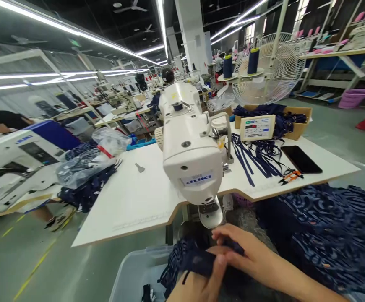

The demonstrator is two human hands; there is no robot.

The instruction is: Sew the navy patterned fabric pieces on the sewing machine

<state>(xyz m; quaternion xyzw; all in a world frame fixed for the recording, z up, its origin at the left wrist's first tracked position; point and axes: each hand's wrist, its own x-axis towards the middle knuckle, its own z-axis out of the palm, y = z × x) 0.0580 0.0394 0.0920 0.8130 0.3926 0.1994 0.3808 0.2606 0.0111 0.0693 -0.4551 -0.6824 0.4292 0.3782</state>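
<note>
My left hand [206,283] is closed on a dark navy garment piece [198,263], its thumb pressed on the cloth. Close beside it, my right hand [243,251] pinches an edge of the same cloth between thumb and fingers. Both hands are low in front of the white sewing machine [190,155], just below its needle area and small metal plate [210,214]. Patterned navy fabric hangs from the left hand toward a clear plastic bin [129,268]. Fingertips of the left hand are partly hidden by the right.
Thread snips [291,177] and a black phone [302,159] lie on the right of the white tabletop [135,197], near navy straps [258,161] and a cardboard box [298,128]. Patterned garments [336,239] are heaped at right. A bagged bundle [84,167] sits at left.
</note>
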